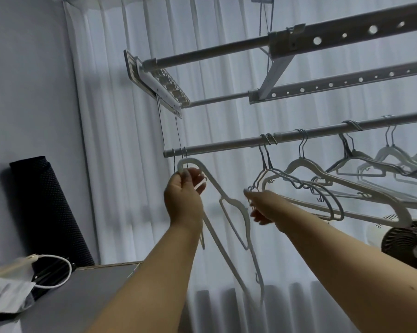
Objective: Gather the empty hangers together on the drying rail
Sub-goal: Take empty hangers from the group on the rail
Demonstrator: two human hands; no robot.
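Fingers of the left hand [183,195] curl round the top of a white hanger [229,207], pinching it just below its hook, which sits on the drying rail [226,144] right above the fingertips, near the rail's end. The hanger dangles tilted, its body running down and to the right of that hand. Fingers of the right hand [262,207] grip the near ends of a cluster of hangers [305,186] whose hooks ride the rail above and right of the fingers. More hangers [375,162] hang farther right along the rail, well apart from both hands. A black fan [409,246] sits below them.
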